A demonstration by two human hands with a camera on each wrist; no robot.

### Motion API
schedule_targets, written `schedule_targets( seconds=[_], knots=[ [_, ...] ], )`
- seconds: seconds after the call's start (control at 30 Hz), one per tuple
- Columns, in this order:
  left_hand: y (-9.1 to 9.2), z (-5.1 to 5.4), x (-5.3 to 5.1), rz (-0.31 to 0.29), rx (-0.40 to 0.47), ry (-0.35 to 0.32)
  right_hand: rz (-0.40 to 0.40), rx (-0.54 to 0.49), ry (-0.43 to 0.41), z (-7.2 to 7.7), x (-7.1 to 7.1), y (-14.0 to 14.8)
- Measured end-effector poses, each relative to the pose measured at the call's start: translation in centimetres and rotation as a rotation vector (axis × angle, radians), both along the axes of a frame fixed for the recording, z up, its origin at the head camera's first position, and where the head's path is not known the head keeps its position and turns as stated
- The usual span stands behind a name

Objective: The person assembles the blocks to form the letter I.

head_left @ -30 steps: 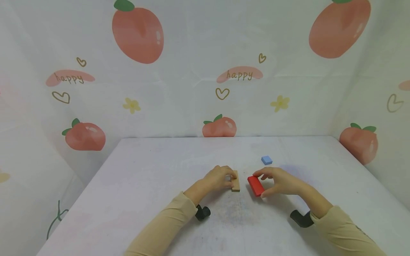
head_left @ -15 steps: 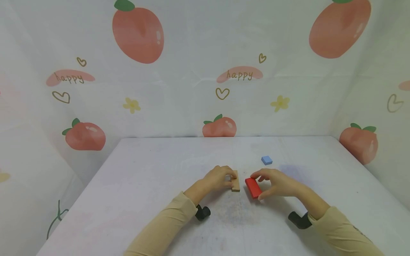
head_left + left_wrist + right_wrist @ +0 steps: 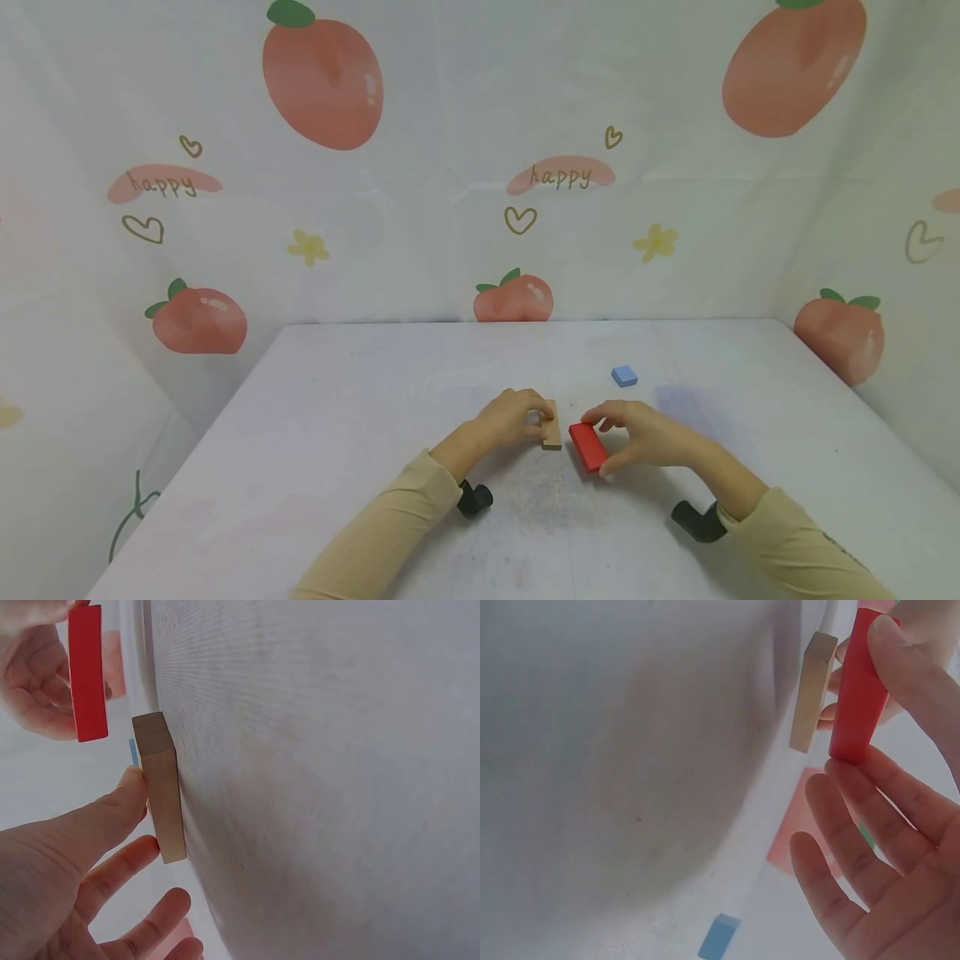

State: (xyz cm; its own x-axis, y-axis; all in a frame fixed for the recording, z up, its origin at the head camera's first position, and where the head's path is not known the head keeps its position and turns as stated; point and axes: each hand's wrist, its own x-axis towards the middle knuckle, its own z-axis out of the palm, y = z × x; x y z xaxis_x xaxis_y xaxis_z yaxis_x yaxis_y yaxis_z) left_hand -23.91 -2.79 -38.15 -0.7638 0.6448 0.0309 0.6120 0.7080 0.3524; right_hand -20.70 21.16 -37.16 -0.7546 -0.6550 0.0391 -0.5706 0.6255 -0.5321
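Observation:
In the head view, the left hand (image 3: 510,417) has its thumb and fingers at the left side of a light wooden block (image 3: 551,427) on the table. The left wrist view shows thumb and forefinger touching that block (image 3: 165,802). Just to the right, the right hand (image 3: 651,433) holds a red block (image 3: 588,447) by its two ends, between thumb and fingertips. From the right wrist view, the red block (image 3: 859,697) is held off the table, beside the wooden block (image 3: 812,694) and apart from it.
A small blue block (image 3: 624,376) lies behind the right hand on the white table (image 3: 375,375). Black wrist-worn pieces show below the left wrist (image 3: 475,499) and right wrist (image 3: 699,522). A printed cloth hangs behind the table.
The right hand has moved left and a little nearer with the red block, bringing it closer to the wooden block. The left hand and wooden block have stayed in place.

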Motion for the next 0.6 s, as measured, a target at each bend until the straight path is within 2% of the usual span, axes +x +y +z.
schedule_targets(
  seconds=[0.3,0.6],
  knots=[
    [0.05,-0.06,-0.06,0.008,0.0,-0.013,0.014,0.0,-0.02,0.07,0.18,-0.42],
    [0.17,-0.08,-0.15,0.031,-0.018,-0.026,0.034,0.003,0.007,0.06,0.37,-0.57]
  ],
)
